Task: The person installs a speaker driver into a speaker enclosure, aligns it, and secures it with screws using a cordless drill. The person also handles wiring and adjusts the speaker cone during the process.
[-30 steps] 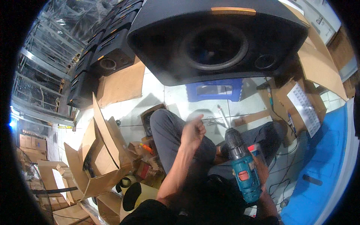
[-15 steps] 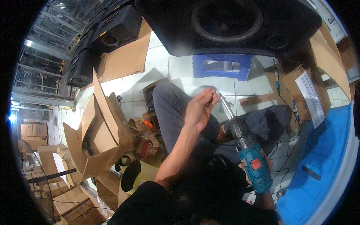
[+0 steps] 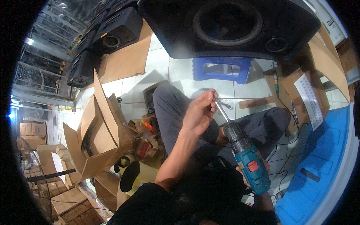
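Note:
A teal and black cordless drill (image 3: 252,165) is gripped in my right hand (image 3: 245,176), which is mostly hidden behind its body. Its long silver bit (image 3: 222,111) points up and to the left. My left hand (image 3: 198,112) is closed in a pinch at the bit's tip; a small dark screw-like piece seems to show there, too small to make out surely. Beyond my hands stands a large black speaker (image 3: 180,41) with a big round cone. A blue plastic stool (image 3: 221,77) shows under its near edge.
Opened cardboard boxes (image 3: 101,157) and a yellow roll (image 3: 144,176) crowd the left. More black speakers (image 3: 112,33) stand far left on cardboard. At right lie a blue plastic panel (image 3: 318,157), a white printed sheet (image 3: 309,99), a screwdriver (image 3: 276,84) and a cable (image 3: 298,133).
The bit's tip and my left fingertips have come together. The drill has shifted slightly left, and the left fingers have turned around the tip.

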{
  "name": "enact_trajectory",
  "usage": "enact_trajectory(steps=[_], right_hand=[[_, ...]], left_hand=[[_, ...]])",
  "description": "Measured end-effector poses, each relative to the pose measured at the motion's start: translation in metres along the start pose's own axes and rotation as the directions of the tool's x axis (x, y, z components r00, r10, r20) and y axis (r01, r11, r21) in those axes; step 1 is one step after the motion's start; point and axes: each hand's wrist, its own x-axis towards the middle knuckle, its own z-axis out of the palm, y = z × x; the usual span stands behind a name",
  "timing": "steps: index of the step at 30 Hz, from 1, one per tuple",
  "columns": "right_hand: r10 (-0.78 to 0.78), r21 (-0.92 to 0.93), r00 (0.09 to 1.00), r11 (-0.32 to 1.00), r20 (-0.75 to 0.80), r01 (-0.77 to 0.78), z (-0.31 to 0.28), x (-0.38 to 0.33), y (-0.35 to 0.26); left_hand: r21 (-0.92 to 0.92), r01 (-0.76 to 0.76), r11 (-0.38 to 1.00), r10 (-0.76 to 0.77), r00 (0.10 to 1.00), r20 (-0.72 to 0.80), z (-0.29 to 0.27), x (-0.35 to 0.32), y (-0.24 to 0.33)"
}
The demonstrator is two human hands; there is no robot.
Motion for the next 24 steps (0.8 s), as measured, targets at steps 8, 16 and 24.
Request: enact_trajectory(steps=[8, 16, 24], right_hand=[[0.081, -0.136, 0.853, 0.975, -0.516, -0.175, 0.043, 0.008, -0.014], [-0.501, -0.882, 0.800, 0.465, -0.330, -0.073, 0.075, 0.025, -0.002], [-0.512, -0.462, 0.654, -0.845, 0.557, -0.268, 0.139, 0.090, -0.020]], left_hand=[[0.213, -0.040, 0.976, 0.030, 0.998, 0.053, -0.006, 0.002, 0.010], [0.019, 0.049, 0.999, -0.051, 0.989, 0.139, 0.026, 0.014, 0.023], [-0.080, 0.016, 0.997, 0.021, 0.898, 0.439, 0.129, 0.045, 0.067]])
